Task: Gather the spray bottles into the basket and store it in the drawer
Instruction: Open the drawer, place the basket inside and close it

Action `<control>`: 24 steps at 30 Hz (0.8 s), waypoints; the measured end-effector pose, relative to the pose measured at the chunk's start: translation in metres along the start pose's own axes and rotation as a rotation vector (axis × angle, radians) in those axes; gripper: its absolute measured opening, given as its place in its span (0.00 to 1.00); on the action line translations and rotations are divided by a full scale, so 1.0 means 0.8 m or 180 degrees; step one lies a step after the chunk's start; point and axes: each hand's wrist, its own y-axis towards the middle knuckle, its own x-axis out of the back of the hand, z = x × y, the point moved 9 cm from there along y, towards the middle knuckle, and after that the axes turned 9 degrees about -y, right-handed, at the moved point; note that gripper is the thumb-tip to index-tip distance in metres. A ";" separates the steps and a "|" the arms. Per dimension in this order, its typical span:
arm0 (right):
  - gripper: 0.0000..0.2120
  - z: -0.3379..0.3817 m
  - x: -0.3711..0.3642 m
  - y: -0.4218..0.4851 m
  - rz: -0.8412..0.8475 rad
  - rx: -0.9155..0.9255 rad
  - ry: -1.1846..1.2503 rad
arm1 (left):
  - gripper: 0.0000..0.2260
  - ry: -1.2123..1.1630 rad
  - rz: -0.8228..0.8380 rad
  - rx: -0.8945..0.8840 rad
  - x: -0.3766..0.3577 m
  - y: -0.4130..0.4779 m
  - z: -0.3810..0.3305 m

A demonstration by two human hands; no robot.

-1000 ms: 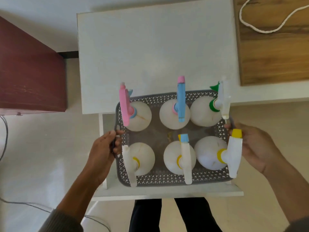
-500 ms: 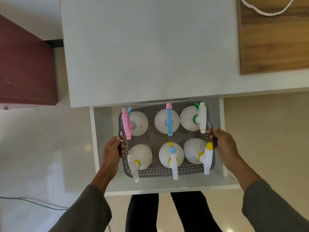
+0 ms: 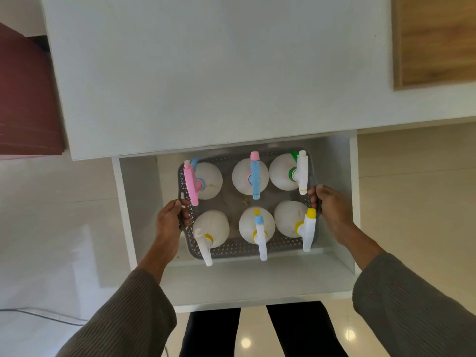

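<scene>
**Basket low in the open drawer, both hands on its handles**

I see the grey perforated basket [image 3: 239,249] inside the open white drawer [image 3: 257,282], just below the front edge of the worktop [image 3: 206,73]. I cannot tell whether it touches the drawer floor. Six round white bottles [image 3: 291,220] stand upright in it, in two rows of three. The back row carries a pink sprayer [image 3: 191,182], a blue sprayer [image 3: 255,176] with a pink tip, and a white sprayer [image 3: 302,172] on a green collar. The front three have white heads on yellow collars. The left hand [image 3: 168,222] grips the basket's left handle and the right hand [image 3: 332,210] grips the right one, fingers curled round the rim.
</scene>
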 end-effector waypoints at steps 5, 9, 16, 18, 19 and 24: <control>0.17 -0.029 -0.015 0.020 -0.0017 -0.0065 -0.0050 | 0.15 0.0020 -0.0037 0.0030 0.006 0.029 0.024; 0.17 -0.044 -0.025 0.034 -0.0028 -0.0073 0.0051 | 0.15 0.0031 -0.0003 0.0016 0.008 0.045 0.036; 0.17 -0.058 -0.034 0.050 -0.0047 -0.0044 -0.0025 | 0.15 -0.0032 0.0044 0.0077 0.011 0.065 0.054; 0.17 -0.060 -0.036 0.054 -0.0029 -0.0032 0.0028 | 0.15 -0.0048 0.0057 0.0097 0.010 0.068 0.058; 0.17 -0.062 -0.037 0.056 -0.0028 -0.0027 0.0041 | 0.15 -0.0059 0.0058 0.0107 0.009 0.069 0.059; 0.18 -0.073 -0.039 0.065 -0.0047 -0.0037 -0.0012 | 0.15 -0.0007 0.0076 0.0130 0.007 0.077 0.065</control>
